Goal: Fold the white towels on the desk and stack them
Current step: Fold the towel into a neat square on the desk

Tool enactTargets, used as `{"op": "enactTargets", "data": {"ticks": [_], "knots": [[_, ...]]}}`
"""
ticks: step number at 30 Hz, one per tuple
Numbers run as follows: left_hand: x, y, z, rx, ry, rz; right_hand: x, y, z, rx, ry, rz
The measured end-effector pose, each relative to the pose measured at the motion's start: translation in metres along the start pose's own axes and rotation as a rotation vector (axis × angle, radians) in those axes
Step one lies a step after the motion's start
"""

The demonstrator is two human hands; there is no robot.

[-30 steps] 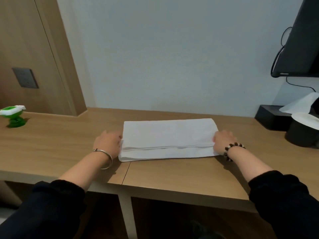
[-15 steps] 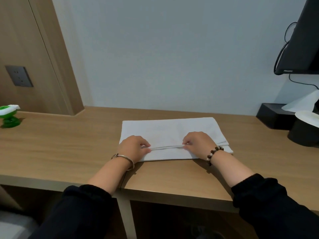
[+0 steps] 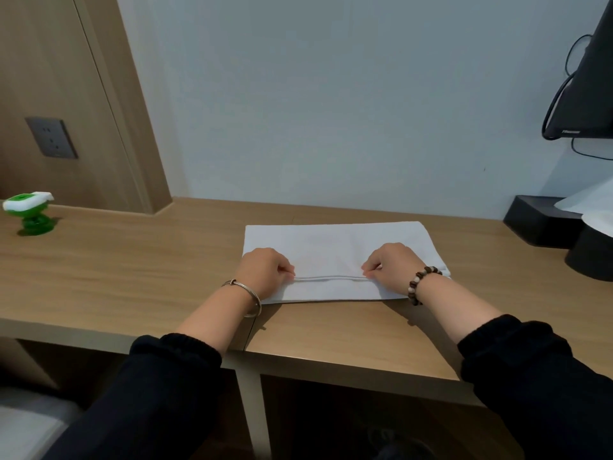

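A white towel [image 3: 335,247], folded into a long flat rectangle, lies on the wooden desk [image 3: 132,270] in front of me. Its upper layer ends in a hem running left to right across the near part. My left hand [image 3: 263,272], with a metal bangle on the wrist, pinches that hem near its left end. My right hand [image 3: 391,268], with a bead bracelet on the wrist, pinches the same hem near its right end. Both hands have curled fingers and rest on the towel. Only this one towel is in sight.
A small green and white object [image 3: 28,212] stands at the desk's far left. A black box [image 3: 537,224] with white paper and a black round container [image 3: 590,257] sit at the right. A dark screen [image 3: 590,78] with cables hangs above them. The desk's front edge is close to my arms.
My hands moved from the towel's two short ends inward onto its top and took hold of the upper layer's hem. In the last half second they barely shifted.
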State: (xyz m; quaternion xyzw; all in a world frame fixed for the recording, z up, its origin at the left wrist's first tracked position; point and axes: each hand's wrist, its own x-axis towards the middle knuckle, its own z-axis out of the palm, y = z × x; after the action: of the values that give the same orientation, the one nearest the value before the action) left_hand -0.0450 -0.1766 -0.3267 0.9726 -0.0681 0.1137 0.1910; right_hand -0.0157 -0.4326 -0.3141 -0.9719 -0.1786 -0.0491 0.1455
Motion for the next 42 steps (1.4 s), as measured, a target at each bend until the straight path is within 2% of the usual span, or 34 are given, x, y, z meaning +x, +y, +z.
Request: {"op": "enactTargets", "data": {"ticks": [4,8,12,15,18,23,29,34,38,40,42], "knots": [[0.002,-0.001,0.001,-0.016,-0.017,-0.026,-0.002,-0.008,-0.001,-0.195,-0.043,-0.075],[0.002,0.001,0.002,-0.002,-0.020,-0.020,-0.004,-0.009,-0.003,-0.222,-0.065,-0.081],[-0.004,0.008,0.006,0.204,0.040,0.074,-0.001,-0.010,-0.005,-0.204,-0.074,-0.062],[-0.009,0.003,0.007,0.257,0.085,0.159,-0.001,-0.012,-0.005,-0.239,-0.095,-0.070],[-0.015,-0.001,0.009,0.300,0.056,0.263,-0.002,-0.014,-0.005,-0.277,-0.086,-0.082],[-0.023,-0.003,0.010,0.265,0.122,0.240,-0.006,-0.020,-0.004,-0.388,-0.091,-0.131],[-0.022,0.001,0.007,0.247,0.103,0.222,-0.019,-0.015,0.001,-0.595,0.007,-0.220],[-0.017,0.000,0.001,0.387,0.015,0.267,-0.032,0.008,0.008,-0.439,0.085,-0.183],[-0.012,0.010,-0.003,0.473,-0.016,0.230,-0.035,0.016,0.009,-0.404,0.068,-0.162],[-0.007,0.020,0.000,0.435,0.003,0.223,-0.034,0.012,0.015,-0.419,0.094,-0.163],[-0.003,0.028,0.009,0.327,-0.115,0.238,-0.032,0.008,0.019,-0.415,0.110,-0.175]]}}
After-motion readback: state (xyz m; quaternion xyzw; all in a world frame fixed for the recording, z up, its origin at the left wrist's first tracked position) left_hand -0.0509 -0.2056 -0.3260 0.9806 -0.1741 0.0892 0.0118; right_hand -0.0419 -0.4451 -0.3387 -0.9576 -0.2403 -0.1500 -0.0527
